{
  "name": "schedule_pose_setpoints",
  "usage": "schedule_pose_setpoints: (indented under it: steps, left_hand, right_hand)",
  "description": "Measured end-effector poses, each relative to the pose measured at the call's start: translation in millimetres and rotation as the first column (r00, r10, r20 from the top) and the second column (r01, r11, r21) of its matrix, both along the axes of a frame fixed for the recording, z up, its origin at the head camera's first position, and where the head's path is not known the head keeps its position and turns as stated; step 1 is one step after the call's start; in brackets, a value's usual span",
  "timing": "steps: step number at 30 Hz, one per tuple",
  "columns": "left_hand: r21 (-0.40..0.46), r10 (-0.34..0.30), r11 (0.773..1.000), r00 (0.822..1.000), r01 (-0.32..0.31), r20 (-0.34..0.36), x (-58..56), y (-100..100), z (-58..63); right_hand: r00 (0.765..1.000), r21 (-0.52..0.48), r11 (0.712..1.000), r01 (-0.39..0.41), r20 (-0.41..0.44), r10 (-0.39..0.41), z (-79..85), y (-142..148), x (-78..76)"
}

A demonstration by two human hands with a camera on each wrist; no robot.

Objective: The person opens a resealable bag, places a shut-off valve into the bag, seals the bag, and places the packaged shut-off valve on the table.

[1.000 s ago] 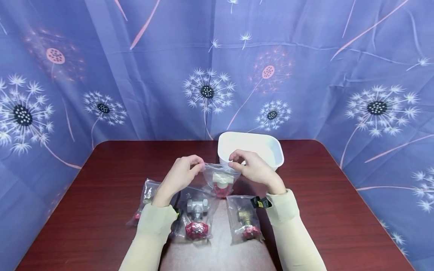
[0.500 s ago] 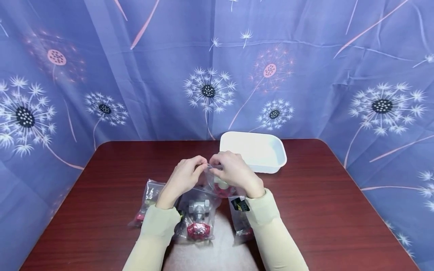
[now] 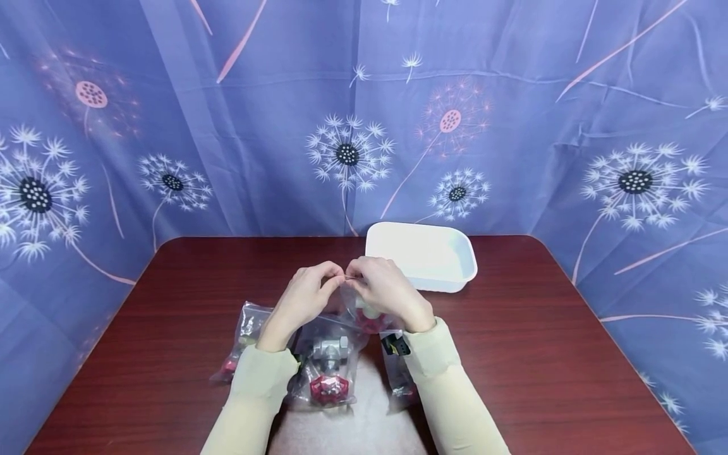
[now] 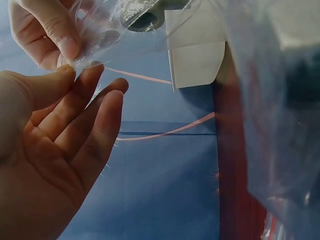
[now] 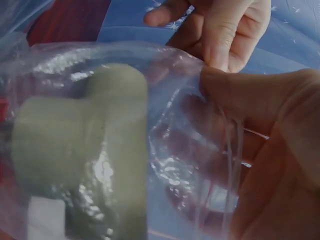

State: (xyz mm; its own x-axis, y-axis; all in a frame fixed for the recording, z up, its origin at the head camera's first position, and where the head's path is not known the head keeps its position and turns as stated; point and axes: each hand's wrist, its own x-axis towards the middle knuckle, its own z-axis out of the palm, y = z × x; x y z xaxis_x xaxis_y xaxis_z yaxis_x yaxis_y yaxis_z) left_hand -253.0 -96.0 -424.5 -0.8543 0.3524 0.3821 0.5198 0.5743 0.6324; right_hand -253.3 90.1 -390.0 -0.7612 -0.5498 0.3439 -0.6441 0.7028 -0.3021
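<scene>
Above the table, my left hand [image 3: 304, 300] pinches one end of a clear zip bag's [image 5: 167, 170] mouth between thumb and forefinger. Right beside it, my right hand [image 3: 389, 294] pinches the same edge, its thumb and fingertips nearly meeting the left ones. Inside hangs a valve with a pale cream-green body [image 5: 60, 145] and a red handwheel [image 3: 372, 323], partly hidden behind the right hand. On the table in front lies another bag holding a silver valve [image 3: 330, 354] with a red handwheel. The other fingers of my left hand [image 4: 65, 135] are loosely spread.
A white plastic basin [image 3: 421, 253] stands behind my right hand. One more bagged valve [image 3: 230, 363] lies to the left, and another bag [image 3: 400, 376] sits partly under the right wrist. A patterned blue cloth [image 3: 256, 139] hangs behind the dark red table [image 3: 540, 347].
My right hand has slid leftward along the bag's mouth, from its right end to beside my left hand. The left hand has stayed nearly in place.
</scene>
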Motion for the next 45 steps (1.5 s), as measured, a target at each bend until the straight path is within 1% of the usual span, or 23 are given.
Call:
schedule_pose_setpoints:
  steps: [4,9,12,16,18,24,30,34,37,39,43,45]
  left_hand:
    - [0.023,-0.016,1.000,1.000,0.016,0.000,0.0,-1,1.4]
    - [0.054,-0.042,0.998,0.999,0.041,0.015,-0.3,-2,2.1]
    - [0.052,-0.042,0.998,0.999,0.041,0.018,-0.9,-3,1.6]
    - [0.047,-0.021,0.999,1.000,0.020,0.020,-1.1,-5,1.2]
    - [0.052,-0.017,0.999,1.000,0.016,0.026,-0.9,-5,1.1]
    - [0.065,-0.030,0.997,0.999,0.028,0.033,-1.4,-4,-0.8]
    - [0.062,-0.024,0.998,0.999,0.021,0.044,-1.7,-4,-2.8]
    - [0.066,-0.032,0.997,0.998,0.028,0.060,-0.8,-4,-2.4]
    - [0.073,-0.036,0.997,0.997,0.031,0.070,-0.6,-4,-3.1]
    - [0.077,-0.040,0.996,0.996,0.034,0.077,-0.7,-4,-3.7]
    - [0.087,-0.059,0.995,0.996,0.053,0.069,-0.9,-2,-3.4]
    - [0.087,-0.067,0.994,0.996,0.063,0.054,-0.9,-2,-3.2]
  right_hand:
    - [1.000,-0.021,1.000,0.001,-0.011,-0.001,0.0,0,0.1]
    - [0.999,-0.039,0.999,0.027,0.025,-0.026,2.1,0,0.4]
    - [0.999,-0.027,0.999,0.032,0.044,-0.031,3.5,0,0.0]
    - [0.997,-0.014,0.999,0.043,0.060,-0.042,2.8,2,-1.7]
    - [0.998,-0.019,0.999,0.037,0.055,-0.036,1.6,3,-2.5]
    - [1.000,-0.036,0.999,0.010,0.028,-0.009,0.7,8,-1.2]
    - [0.998,-0.043,0.999,0.027,0.051,-0.024,-0.5,17,0.6]
    - [0.999,-0.057,0.998,0.002,0.054,0.001,-2.4,20,0.0]
    - [0.999,-0.060,0.998,-0.014,0.033,0.016,-3.5,20,-0.5]
    - [1.000,-0.058,0.998,-0.010,0.023,0.011,-4.7,20,-1.0]
    - [0.999,-0.079,0.997,-0.010,0.036,0.013,-6.0,16,-1.9]
    - [0.998,-0.097,0.995,-0.019,0.051,0.024,-5.8,14,-2.1]
